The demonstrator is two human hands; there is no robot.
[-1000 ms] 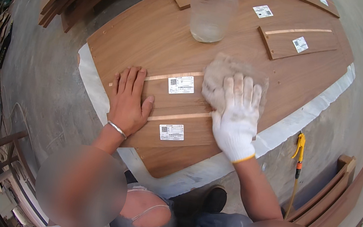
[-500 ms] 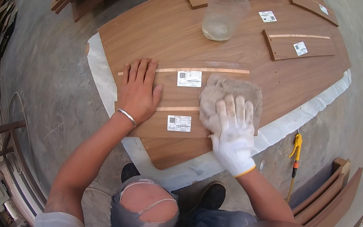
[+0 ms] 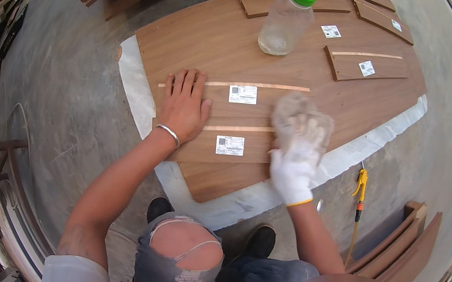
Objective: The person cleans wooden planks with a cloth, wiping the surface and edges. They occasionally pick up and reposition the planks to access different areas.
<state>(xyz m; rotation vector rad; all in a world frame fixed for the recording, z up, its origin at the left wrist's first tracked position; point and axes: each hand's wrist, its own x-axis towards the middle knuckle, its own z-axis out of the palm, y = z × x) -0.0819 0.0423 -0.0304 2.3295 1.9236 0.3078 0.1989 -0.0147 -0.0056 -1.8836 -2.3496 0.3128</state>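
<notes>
Head view, looking straight down: a large brown wood-veneer board lies flat on a white sheet spread over the grey concrete floor. On the near part of the board rest two narrow veneered wood strips with pale edge banding, the farther strip and the nearer strip, each bearing a small white printed label.

The bare left hand, with a silver bangle at the wrist, lies palm down with its fingers spread open across the left ends of both strips, pressing on them and gripping nothing.

The right hand, in a white knit glove with a yellow cuff, sits over the right ends of the strips and presses a crumpled grey-white cloth against the wood. The glove and cloth are blurred, so I cannot tell whether the fingers curl round the cloth or only lie flat on it.

Farther off on the board stands an upright clear plastic bottle with a green cap, well apart from both hands. To its right lies another short veneered piece with a label, and more pieces lie at the board's far edge.

On the floor to the right a yellow-handled tool lies just beside the sheet, near a stack of curved wood pieces. The person's knees in torn grey jeans show at the bottom.
</notes>
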